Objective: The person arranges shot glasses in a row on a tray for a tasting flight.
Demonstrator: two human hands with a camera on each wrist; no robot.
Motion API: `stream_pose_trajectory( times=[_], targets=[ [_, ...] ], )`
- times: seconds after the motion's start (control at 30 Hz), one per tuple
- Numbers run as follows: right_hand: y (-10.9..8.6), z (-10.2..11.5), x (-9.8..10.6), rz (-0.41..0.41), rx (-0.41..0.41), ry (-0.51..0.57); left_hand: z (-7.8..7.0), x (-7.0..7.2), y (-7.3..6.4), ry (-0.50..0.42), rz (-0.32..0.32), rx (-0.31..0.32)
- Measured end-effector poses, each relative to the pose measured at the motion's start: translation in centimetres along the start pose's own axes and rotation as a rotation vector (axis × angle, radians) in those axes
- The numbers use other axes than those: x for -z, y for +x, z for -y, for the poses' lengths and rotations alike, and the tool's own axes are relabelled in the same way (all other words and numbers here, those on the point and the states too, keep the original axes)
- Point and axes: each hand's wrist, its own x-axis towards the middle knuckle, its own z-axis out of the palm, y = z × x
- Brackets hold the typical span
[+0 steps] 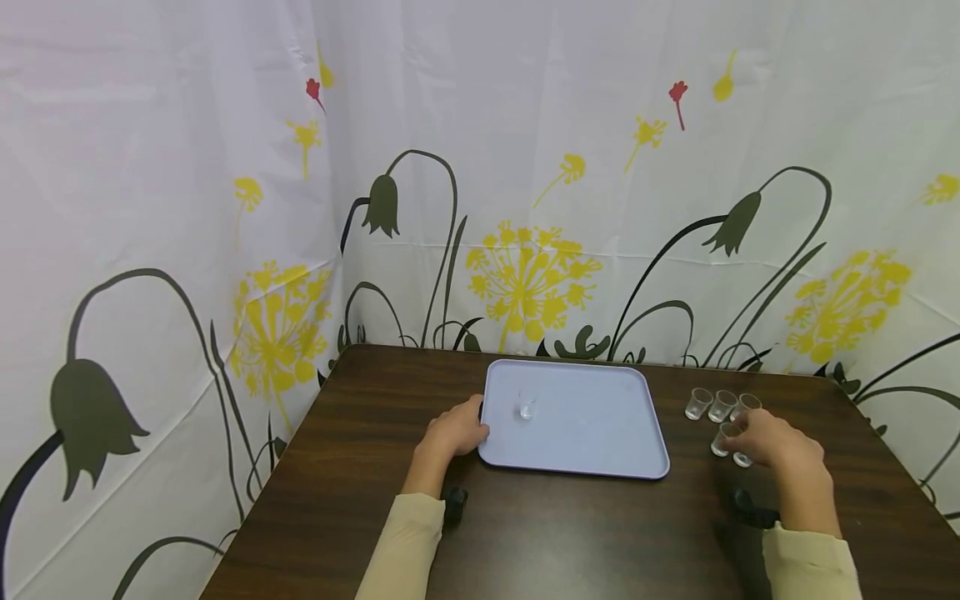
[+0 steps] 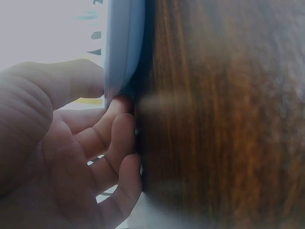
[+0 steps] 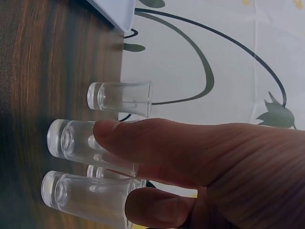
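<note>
My left hand (image 1: 454, 427) holds the left edge of a pale blue tray (image 1: 600, 417), thumb on the rim and fingertips tucked beneath it in the left wrist view. One clear shot glass (image 1: 527, 407) stands on the tray's left part. To the right of the tray, my right hand (image 1: 776, 442) pinches an upright shot glass (image 3: 71, 138) near its rim between thumb and fingers. Another shot glass (image 3: 81, 195) stands right beside it, a curled finger at its rim. Behind them is a row of similar glasses (image 1: 698, 404), partly hidden by the hand.
The dark wood-grain table (image 1: 570, 533) bears everything. A white curtain (image 1: 525, 125) with flower prints hangs along the table's back and left side. Dark bands (image 1: 455, 505) are at both wrists, below the cream sleeves (image 1: 405, 542).
</note>
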Motion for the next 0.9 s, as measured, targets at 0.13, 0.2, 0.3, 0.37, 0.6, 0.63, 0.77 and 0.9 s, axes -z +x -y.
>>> stream_pose_trajectory(
  times=[0.13, 0.2, 0.3, 0.37, 0.6, 0.63, 0.77, 0.9],
  targets=[
    [0.0, -0.2, 0.1, -0.004, 0.001, -0.006, -0.3, 0.2, -0.2, -0.011, 0.003, 0.004],
    [-0.1, -0.2, 0.1, -0.008, 0.002, -0.009, -0.5, 0.3, -0.5, -0.017, 0.001, 0.007],
    [-0.1, -0.2, 0.2, -0.013, 0.002, -0.017, -0.8, 0.6, -1.0, -0.023, -0.004, 0.009],
    [-0.2, -0.2, 0.2, -0.011, -0.001, -0.021, -0.9, 0.7, -1.3, -0.021, -0.003, 0.007],
    [-0.4, 0.0, 0.1, -0.012, 0.031, -0.032, -0.9, 0.7, -1.4, -0.01, 0.019, 0.009],
    [-0.4, 0.0, 0.1, -0.015, 0.04, -0.032, -0.8, 0.7, -1.5, -0.008, 0.021, 0.009],
    [-0.3, 0.2, -0.2, -0.025, 0.076, -0.03, -0.4, 0.5, -1.4, -0.011, 0.033, 0.007],
    [0.0, 0.5, -0.3, -0.047, 0.09, -0.015, 0.0, 0.5, -1.0, -0.011, 0.026, 0.003]
  ],
)
